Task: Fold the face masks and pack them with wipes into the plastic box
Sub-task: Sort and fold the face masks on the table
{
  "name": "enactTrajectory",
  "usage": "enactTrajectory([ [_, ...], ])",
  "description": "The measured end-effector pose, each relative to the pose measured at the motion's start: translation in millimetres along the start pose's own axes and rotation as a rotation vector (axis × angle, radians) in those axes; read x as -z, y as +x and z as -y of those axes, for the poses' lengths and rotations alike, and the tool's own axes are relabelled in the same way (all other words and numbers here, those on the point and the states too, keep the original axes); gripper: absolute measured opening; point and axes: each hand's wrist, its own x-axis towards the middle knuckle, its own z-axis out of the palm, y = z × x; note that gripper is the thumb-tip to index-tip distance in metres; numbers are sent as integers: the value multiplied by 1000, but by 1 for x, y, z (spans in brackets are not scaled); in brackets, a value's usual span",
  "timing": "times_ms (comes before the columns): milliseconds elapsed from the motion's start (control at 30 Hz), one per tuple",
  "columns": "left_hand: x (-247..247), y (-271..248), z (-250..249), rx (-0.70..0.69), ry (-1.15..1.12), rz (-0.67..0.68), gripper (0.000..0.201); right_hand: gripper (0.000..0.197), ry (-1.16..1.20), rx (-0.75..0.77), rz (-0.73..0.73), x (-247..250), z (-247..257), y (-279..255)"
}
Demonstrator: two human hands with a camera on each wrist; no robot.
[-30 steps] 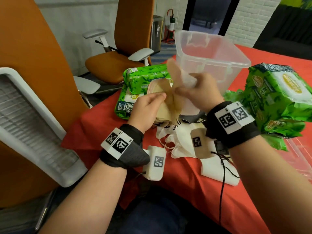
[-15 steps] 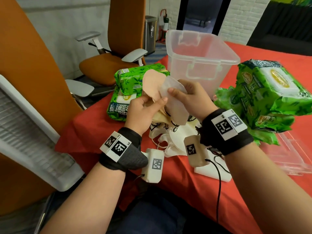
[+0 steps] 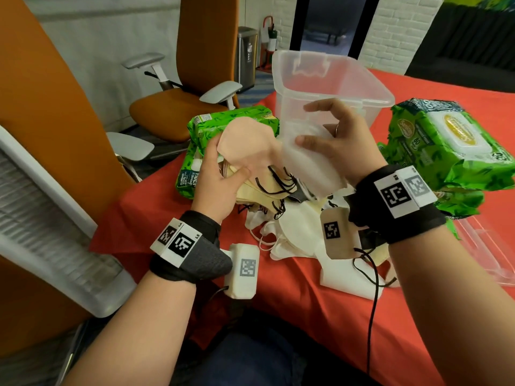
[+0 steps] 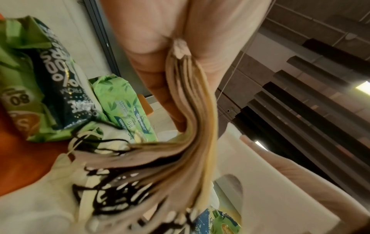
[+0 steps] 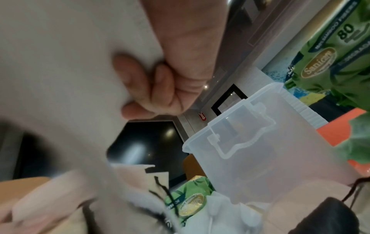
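Two hands are working above the red table (image 3: 320,316): the left hand (image 3: 220,188) is gripping a stack of beige face masks (image 3: 262,188) with a pink mask (image 3: 245,146) on top, while the right hand (image 3: 342,146) is pinching a white mask (image 3: 306,165) just before the clear plastic box (image 3: 328,84), wipes packs (image 3: 446,151) lying beside

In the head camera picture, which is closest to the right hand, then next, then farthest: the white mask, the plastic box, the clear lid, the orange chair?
From the right hand:
1. White mask: pinched in its fingers.
2. Plastic box: just behind the hand.
3. Clear lid: on the table, to the hand's right and nearer the person.
4. Orange chair: far left, off the table.
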Motion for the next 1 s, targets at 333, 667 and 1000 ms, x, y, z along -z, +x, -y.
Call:
enactTrajectory([
  [333, 5, -3, 0, -141, 91, 139, 49, 29, -86, -43, 37, -5, 1, 1],
  [667, 8, -2, -4, -11, 85, 104, 23, 32, -127, -97, 254, 4, 7, 0],
  [1000, 7, -10, -6, 47, -163, 232, 79, 22, -296, 9, 214, -5, 6, 10],
])
